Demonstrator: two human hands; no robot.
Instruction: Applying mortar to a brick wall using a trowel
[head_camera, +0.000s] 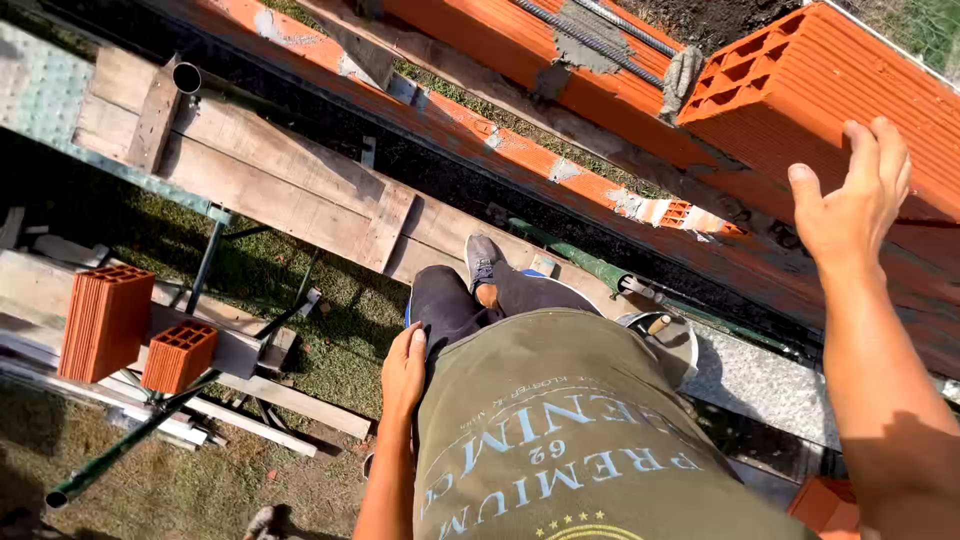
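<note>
Orange hollow clay brick sits at two o'clock on the mortared brick wall, seemingly placed but perhaps not finally seated. Its long axis runs from eleven to five o'clock, open cells facing ten. The right hand lies flat and open-fingered against its side, grasping nothing. The left hand rests relaxed on the dark trouser thigh, empty.

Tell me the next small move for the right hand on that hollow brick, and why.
Probably settle the right hand flat on the hollow brick and press it level. The palm touches only its near edge, fingers spread, while the brick sits atop the wall over grey mortar. The left hand rests on the thigh, so it adds no support.
</note>
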